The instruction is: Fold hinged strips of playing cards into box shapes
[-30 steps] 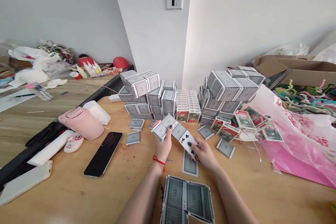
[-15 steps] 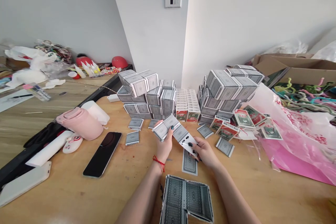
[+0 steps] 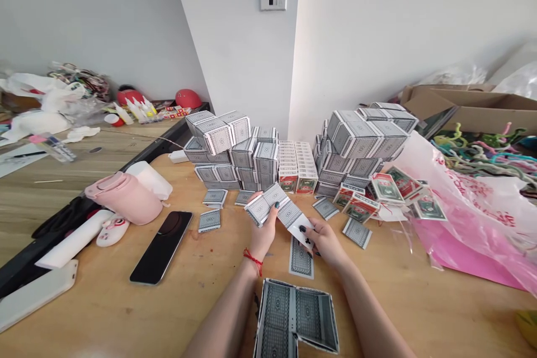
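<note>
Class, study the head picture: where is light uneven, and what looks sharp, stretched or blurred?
In the head view, the right wall is brighter than the left wall; there, the held cards show a clear back pattern; head view again, the white slab seems stretched by the lens, and the yellow thing at lower right looks blurred.

Card strip (image 3: pixel 291 212) partly behind right fingers (image 3: pixel 312 233), box (image 3: pixel 274 309) cropped below; yellow object (image 3: pixel 528 327) unclear

Left hand (image 3: pixel 263 230) and right hand (image 3: pixel 324 239) pinch, near together.

Pink bottle (image 3: pixel 132 199), dark phone (image 3: pixel 161 249), cardboard box (image 3: pixel 493 106)
</note>
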Available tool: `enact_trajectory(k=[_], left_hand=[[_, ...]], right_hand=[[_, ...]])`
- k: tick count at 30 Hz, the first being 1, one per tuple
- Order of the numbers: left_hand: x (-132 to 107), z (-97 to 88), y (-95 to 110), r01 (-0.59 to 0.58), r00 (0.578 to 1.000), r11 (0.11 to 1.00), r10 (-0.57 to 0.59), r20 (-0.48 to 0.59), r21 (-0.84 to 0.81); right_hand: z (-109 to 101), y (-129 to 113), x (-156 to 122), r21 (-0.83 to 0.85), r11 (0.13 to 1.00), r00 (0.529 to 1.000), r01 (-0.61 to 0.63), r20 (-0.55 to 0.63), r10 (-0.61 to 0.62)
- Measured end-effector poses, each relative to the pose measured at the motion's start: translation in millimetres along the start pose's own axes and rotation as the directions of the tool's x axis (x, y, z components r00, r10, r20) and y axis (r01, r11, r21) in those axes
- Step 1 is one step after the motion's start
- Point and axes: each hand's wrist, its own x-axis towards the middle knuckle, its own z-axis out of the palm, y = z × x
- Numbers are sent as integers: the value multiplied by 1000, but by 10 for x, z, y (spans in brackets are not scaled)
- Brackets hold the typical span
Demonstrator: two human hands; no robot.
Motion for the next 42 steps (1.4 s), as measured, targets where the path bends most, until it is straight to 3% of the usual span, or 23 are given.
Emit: enact_trajectory(k=[10,18,24,28,33,37,42], left_hand=[[-47,36,102,36,999,999,-36,40,0],[-68,46,138,53,994,998,-52,101,-16],[-21,-106,167,141,959,978,-96,268,-156],[72,-238,147,316,892,899,-173,418,-302],[214,-357,110,432,894,795,-315,320,-425],[261,-414,145,552,818,714,-364,446,-431],[210,-381,173,639,663,741,-398,634,-204]], right_hand=[[15,27,10,91,996,999,12,-48,-8],[15,-28,-31,137,990,1000,19,-2,-19],[-39,-52,-24,288,957,997,34,-76,-13],[-104,-56,8,349,935,984,63,-178,0],[-131,-55,3,371,925,972,79,-233,11],[-111,-44,-1,312,949,987,39,-160,12],[-88,2,34,293,954,992,65,-126,-29]])
